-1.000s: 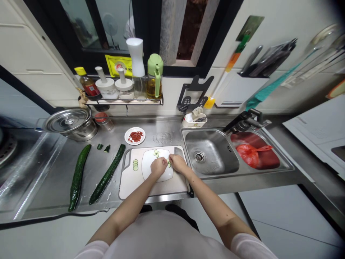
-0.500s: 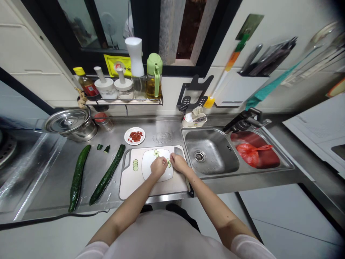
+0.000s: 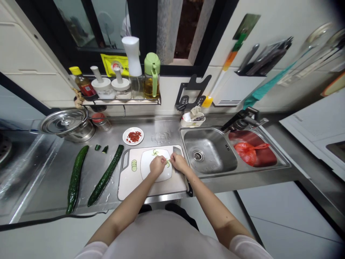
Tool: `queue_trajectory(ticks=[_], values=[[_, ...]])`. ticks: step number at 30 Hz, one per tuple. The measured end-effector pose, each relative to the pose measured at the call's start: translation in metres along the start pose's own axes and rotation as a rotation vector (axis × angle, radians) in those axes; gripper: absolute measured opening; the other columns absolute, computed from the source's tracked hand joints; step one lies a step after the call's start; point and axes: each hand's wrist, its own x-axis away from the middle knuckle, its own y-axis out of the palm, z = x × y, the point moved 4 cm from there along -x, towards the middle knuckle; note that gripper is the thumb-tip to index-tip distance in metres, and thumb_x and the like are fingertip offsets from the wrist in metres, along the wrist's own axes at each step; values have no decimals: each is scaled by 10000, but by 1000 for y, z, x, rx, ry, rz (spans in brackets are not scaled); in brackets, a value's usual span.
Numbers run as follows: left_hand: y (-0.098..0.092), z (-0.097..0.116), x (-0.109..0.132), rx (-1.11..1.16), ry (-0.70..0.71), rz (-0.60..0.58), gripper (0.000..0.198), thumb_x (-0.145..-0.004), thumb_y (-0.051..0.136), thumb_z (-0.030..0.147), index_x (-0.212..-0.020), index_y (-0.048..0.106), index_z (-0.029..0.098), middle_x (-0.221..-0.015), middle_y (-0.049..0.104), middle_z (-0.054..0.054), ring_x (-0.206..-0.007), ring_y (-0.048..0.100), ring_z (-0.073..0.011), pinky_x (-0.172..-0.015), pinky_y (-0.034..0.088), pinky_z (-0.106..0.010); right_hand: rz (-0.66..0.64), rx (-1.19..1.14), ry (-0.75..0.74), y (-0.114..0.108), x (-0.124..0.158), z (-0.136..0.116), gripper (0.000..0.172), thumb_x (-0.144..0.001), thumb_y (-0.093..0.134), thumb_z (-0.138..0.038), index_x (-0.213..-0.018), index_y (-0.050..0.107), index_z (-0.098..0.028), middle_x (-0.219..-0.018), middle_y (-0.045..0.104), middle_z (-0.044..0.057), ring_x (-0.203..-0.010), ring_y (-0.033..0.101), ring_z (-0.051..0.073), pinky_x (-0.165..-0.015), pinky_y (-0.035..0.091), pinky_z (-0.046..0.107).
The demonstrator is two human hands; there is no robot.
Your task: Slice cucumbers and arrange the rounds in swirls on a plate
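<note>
I see from my remote seat a white wall [image 3: 280, 18] | dark-framed window [image 3: 147, 23] above, behind its glass perhaps a fan [image 3: 105, 23], too blurred for me to be sure | steel counter [image 3: 52, 172] runs along the wall, with cool light reflecting on it | pale floor [image 3: 48, 237] at the lower left

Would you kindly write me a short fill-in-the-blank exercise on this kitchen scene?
Left of the cutting board lie ____ long cucumbers.
The overlapping cucumber slices lie ____ of the squarish plate.
The right hand is at that plate's ____ edge.
The plastic bag in the sink is ____.
Missing words: two; left; right; red.
</note>
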Motion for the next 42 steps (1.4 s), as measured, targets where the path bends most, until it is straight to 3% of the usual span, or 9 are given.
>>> queue_trajectory(ticks=[25, 34, 42], values=[[2, 4, -5, -106, -31, -54, 84, -818, 622, 260, -868, 688, 243, -958, 702, -1, -842, 629, -155, -692, 405, -239, 33, -130, 21, 2, -1, 7, 85, -863, 532, -216, -877, 608, -181, -792, 656, 27, -711, 551, 133, -636, 326, 208], [3, 7, -3, -142, -2, -45, 132, -823, 580, 225, -877, 700, 235, -961, 700, -19, -849, 632, -166, -704, 419, -246, 120, -263, -2, 0, 5, 12, 77, -830, 546, -240, -839, 598, -183, -717, 624, 7, -650, 513, 127, -628, 334, 215], [7, 9, 0, -174, 55, -14, 170, -830, 544, 188, -909, 691, 223, -963, 694, -40, -856, 629, -176, -717, 425, -257, 288, -494, 16, 10, 19, 25, 158, -791, 493, -345, -785, 575, -209, -574, 506, -42, -580, 483, 137, -572, 339, 223]])
